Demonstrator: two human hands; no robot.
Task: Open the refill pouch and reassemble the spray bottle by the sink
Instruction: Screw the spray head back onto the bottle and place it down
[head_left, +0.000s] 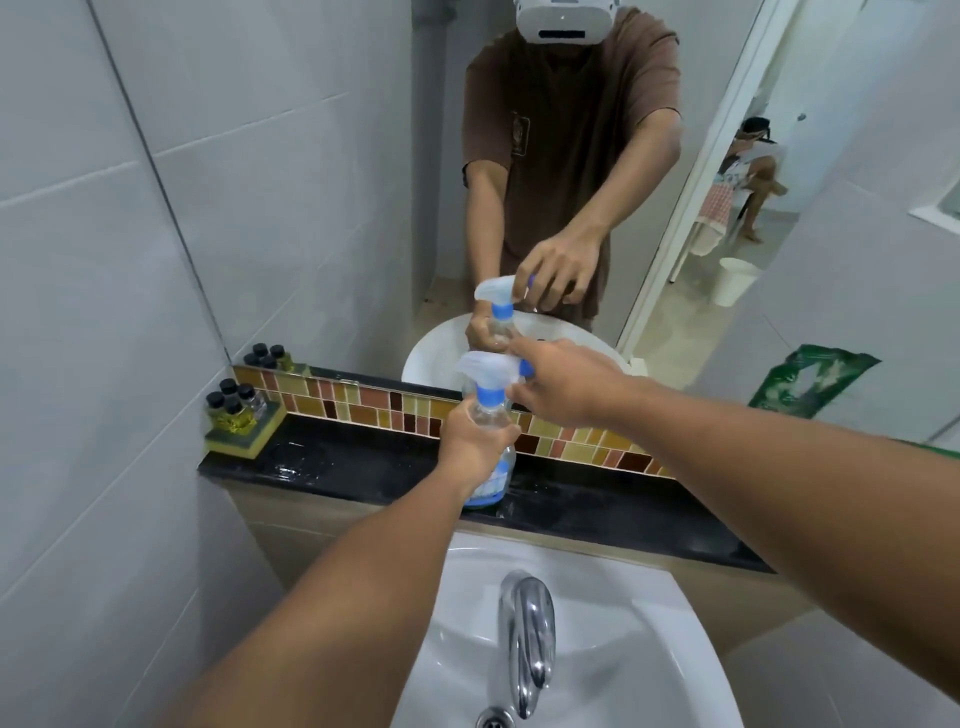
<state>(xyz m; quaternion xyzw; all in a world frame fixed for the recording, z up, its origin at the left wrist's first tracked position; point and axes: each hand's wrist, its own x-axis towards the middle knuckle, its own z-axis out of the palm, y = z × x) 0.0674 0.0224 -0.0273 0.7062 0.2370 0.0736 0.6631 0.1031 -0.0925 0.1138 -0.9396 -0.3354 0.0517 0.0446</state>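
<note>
A clear spray bottle (493, 473) with a blue base stands upright on the black ledge (363, 467) behind the sink. My left hand (475, 441) is wrapped around the bottle's body. The white spray head (483, 366) with its blue collar sits on top of the neck, and my right hand (566, 384) grips it from the right side. The green refill pouch (935, 448) shows only as an edge at the far right of the ledge, behind my right forearm; its reflection appears in the mirror.
A white sink (597, 597) with a chrome tap (527, 634) lies below the ledge. Several small dark-capped bottles (236, 402) stand on a yellow-green sponge at the ledge's left end. A mirror (571, 156) above the mosaic tile strip reflects a person and the doorway.
</note>
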